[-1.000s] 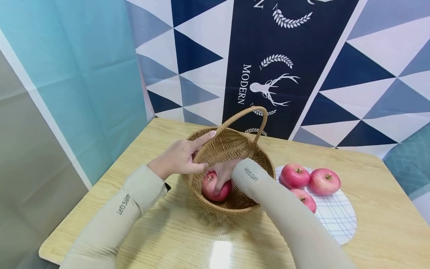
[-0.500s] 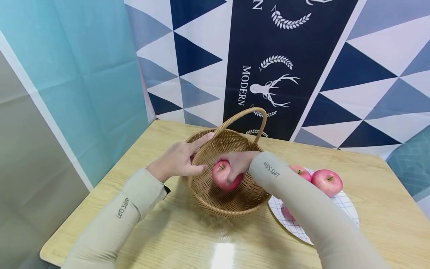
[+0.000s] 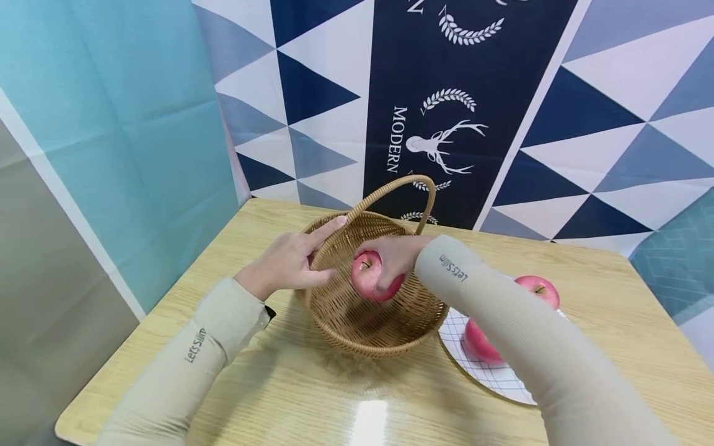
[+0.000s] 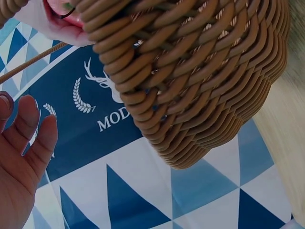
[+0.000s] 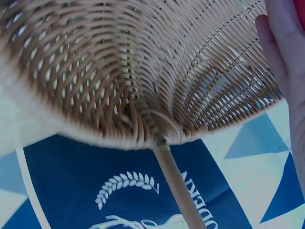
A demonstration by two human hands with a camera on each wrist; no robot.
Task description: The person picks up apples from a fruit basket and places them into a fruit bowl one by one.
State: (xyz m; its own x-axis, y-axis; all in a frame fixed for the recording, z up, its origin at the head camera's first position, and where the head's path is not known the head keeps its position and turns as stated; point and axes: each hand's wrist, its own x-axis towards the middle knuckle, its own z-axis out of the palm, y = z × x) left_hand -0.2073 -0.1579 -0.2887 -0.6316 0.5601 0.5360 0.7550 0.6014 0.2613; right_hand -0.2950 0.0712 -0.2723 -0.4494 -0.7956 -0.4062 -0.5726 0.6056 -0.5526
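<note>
My right hand (image 3: 390, 254) grips a red apple (image 3: 367, 272) from above, thumb on the near side, inside the opening of the wicker basket (image 3: 385, 347). In the right wrist view, only part of that hand (image 5: 288, 47) shows at the right edge. The left hand (image 3: 290, 260) is at the basket's left side, index finger extended along the handle (image 3: 385, 189) and thumb across its lower part. Its other fingers are loosely bent beside the basket wall (image 4: 200, 81) in the left wrist view, around nothing visible.
Right of the basket, a round checked plate (image 3: 504, 381) carries an apple (image 3: 481, 342) in front and another apple (image 3: 538, 290) behind. The right sleeve (image 3: 519, 316) covers part of the plate. A patterned cloth (image 3: 323, 80) hangs behind the wooden table (image 3: 279, 378).
The right hand has lifted the apple off the lower part of the basket and moved it slightly farther back. The left hand stays by the handle. The head view has shifted a little.
</note>
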